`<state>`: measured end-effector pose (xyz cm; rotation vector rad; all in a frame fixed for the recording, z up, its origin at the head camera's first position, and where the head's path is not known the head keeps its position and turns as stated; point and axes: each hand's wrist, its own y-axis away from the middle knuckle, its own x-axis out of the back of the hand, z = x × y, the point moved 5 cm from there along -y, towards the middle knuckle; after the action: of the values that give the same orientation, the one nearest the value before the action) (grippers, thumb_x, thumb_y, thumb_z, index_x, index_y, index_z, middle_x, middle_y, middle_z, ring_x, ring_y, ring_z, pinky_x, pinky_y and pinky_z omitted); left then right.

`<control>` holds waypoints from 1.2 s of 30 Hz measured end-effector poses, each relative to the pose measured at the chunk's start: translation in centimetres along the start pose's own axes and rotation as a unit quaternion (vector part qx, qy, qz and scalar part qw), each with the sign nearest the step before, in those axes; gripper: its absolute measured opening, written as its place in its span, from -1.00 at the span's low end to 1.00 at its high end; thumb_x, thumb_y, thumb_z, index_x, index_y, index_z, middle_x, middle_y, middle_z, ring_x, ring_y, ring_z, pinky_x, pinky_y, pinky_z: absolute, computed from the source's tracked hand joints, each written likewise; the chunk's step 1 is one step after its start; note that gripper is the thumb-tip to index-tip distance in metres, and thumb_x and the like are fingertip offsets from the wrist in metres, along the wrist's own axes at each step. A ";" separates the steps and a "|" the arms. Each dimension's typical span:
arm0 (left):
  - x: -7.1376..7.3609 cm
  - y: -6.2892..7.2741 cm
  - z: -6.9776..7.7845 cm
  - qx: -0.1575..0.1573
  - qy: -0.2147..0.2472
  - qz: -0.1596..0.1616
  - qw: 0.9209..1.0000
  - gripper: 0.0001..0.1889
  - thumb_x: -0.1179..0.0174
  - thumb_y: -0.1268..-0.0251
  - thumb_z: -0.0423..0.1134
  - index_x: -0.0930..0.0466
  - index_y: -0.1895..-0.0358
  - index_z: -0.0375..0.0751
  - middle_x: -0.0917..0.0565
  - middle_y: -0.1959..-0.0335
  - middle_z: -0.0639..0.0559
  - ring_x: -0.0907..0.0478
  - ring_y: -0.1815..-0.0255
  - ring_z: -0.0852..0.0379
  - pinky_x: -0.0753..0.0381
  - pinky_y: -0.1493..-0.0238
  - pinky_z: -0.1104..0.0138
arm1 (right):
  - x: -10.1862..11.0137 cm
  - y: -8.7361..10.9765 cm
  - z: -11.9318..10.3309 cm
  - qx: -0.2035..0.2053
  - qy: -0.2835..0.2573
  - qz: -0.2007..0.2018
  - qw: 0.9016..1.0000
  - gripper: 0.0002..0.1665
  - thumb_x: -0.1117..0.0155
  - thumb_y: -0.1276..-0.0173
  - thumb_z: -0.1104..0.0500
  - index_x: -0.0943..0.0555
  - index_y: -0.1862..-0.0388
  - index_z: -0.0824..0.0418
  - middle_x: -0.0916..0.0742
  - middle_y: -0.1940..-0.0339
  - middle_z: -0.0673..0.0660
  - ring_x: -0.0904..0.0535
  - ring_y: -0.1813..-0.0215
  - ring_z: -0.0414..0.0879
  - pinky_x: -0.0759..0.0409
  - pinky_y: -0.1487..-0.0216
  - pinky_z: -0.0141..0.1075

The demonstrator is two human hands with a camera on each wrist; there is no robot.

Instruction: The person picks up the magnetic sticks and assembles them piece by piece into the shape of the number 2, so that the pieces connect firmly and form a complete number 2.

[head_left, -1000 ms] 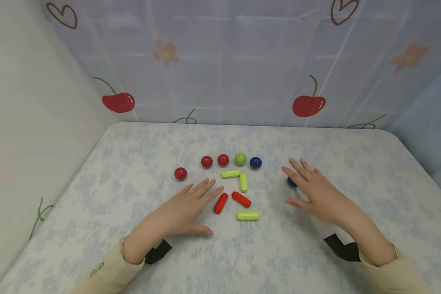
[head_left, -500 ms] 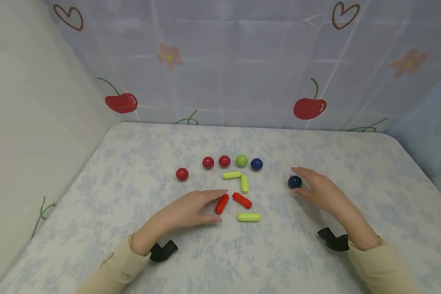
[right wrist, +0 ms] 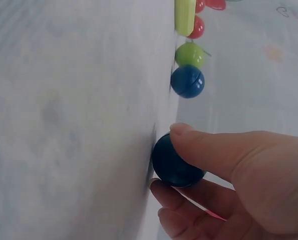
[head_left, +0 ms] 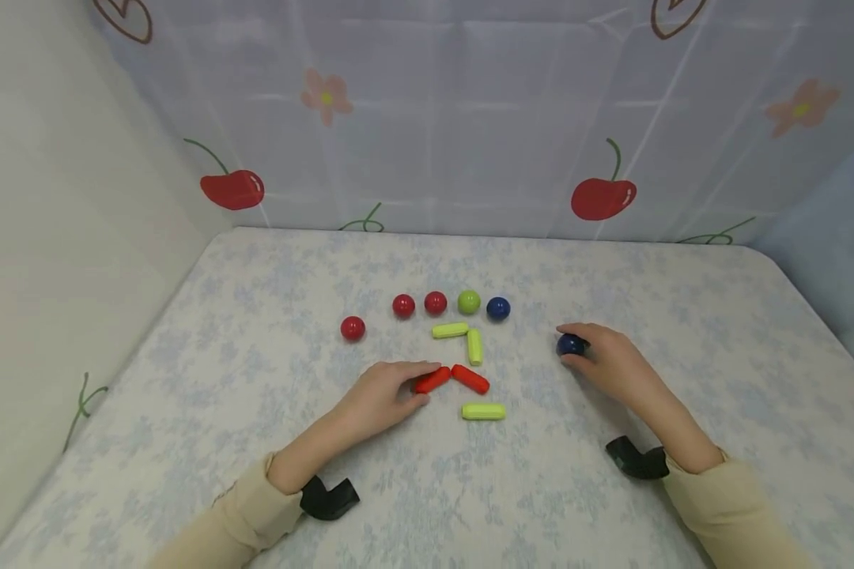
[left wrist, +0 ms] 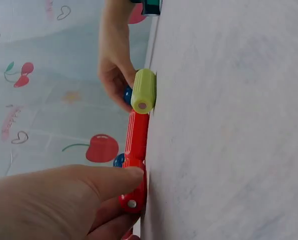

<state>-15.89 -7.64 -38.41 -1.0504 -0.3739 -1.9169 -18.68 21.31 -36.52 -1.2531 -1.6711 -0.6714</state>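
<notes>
My left hand [head_left: 372,401] pinches a short red toy rod [head_left: 430,381] between thumb and fingers; its near end has a silvery dot. The rod's far end meets the tip of a second red rod [head_left: 471,379] on the table. To the right, my right hand [head_left: 614,365] pinches a dark blue ball [right wrist: 173,160], the thumb on one side and the fingers on the other. The ball sits right at the table surface in the right wrist view. Just in front of the red rods lies a yellow-green rod [head_left: 483,411].
Behind the red rods lie two more yellow-green rods [head_left: 475,347], end to end at an angle. A row beyond them has two red balls [head_left: 436,303], a green ball [head_left: 469,302] and another blue ball [head_left: 498,308]. A third red ball [head_left: 353,329] sits farther left.
Both hands have come down from open over the table and taken hold of the red rod and the blue ball. The left red rod has turned, bringing its end against the second red rod.
</notes>
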 end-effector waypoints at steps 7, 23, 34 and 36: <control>0.6 -0.1 -0.2 0.010 0.016 0.052 0.998 -0.71 -0.34 -0.08 -0.42 -0.69 0.07 -0.20 -0.66 0.09 0.01 -0.58 0.06 0.14 -0.52 0.06 0.29 | -0.7 -0.1 -0.5 0.025 -0.050 0.027 0.998 -0.54 -0.34 -0.21 0.31 -0.54 -0.11 0.34 -0.63 0.05 0.31 -0.53 0.28 0.04 -0.49 0.32 -0.12; 0.7 -0.2 -0.3 0.013 0.017 0.052 0.998 -0.73 -0.36 -0.06 -0.41 -0.71 0.11 -0.16 -0.68 0.15 0.04 -0.58 0.13 0.18 -0.53 0.10 0.31 | -4.0 -0.3 -7.8 0.034 -0.382 -0.038 0.923 -0.57 -0.27 -0.26 0.36 -0.49 -0.12 0.39 -0.60 -0.01 0.23 -0.57 0.06 -0.01 -0.53 0.05 -0.31; 0.7 -0.2 -0.3 -0.007 0.026 0.053 0.998 -0.73 -0.35 -0.07 -0.42 -0.71 0.11 -0.19 -0.68 0.16 0.02 -0.59 0.09 0.16 -0.53 0.08 0.32 | -6.8 -1.9 -10.4 -0.001 -0.496 -0.079 0.865 -0.55 -0.18 -0.34 0.33 -0.41 -0.20 0.40 -0.56 -0.07 0.25 -0.57 0.01 0.01 -0.55 0.10 -0.31; 0.8 -0.3 -0.3 -0.011 0.027 0.053 0.998 -0.73 -0.35 -0.07 -0.43 -0.71 0.11 -0.20 -0.68 0.16 0.01 -0.58 0.09 0.16 -0.53 0.08 0.32 | -7.1 -1.9 -10.2 -0.010 -0.494 -0.077 0.866 -0.56 -0.19 -0.34 0.33 -0.42 -0.19 0.40 -0.56 -0.06 0.25 -0.57 0.02 0.00 -0.55 0.11 -0.31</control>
<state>-16.45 -8.10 -37.93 -1.0103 -0.2625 -1.8545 -16.53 9.01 -38.25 -1.6198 -2.6095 -0.0810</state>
